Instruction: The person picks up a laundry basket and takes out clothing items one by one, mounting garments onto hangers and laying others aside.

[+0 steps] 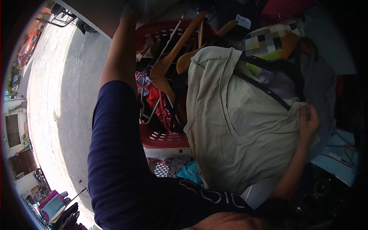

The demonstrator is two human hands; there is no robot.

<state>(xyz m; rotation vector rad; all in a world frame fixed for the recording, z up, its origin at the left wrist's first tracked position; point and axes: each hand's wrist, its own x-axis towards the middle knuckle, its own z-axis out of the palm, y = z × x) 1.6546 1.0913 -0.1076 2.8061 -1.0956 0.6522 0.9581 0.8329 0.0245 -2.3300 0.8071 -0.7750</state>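
A pale sage-green V-neck shirt (pixel 260 115) hangs spread in front of me, with a black clothes hanger (pixel 264 82) inside its neck opening. My right hand (pixel 309 120) has its fingers closed on the shirt's shoulder, by one end of the hanger. My left arm reaches far up past a red laundry basket (pixel 165 142). At the top edge, my left hand (pixel 134 7) is dark and blurred, so its fingers cannot be made out. Wooden hangers (pixel 168 67), white wire hangers (pixel 143 109) and crumpled clothes lie in the basket.
Behind the shirt are a checkered cloth (pixel 264 40), a grey garment (pixel 322 88) and a handwritten white label (pixel 243 21). A teal cloth (pixel 190 172) lies below the basket. Light-blue material (pixel 337 153) is at right. A concrete street (pixel 65 96) runs along the left.
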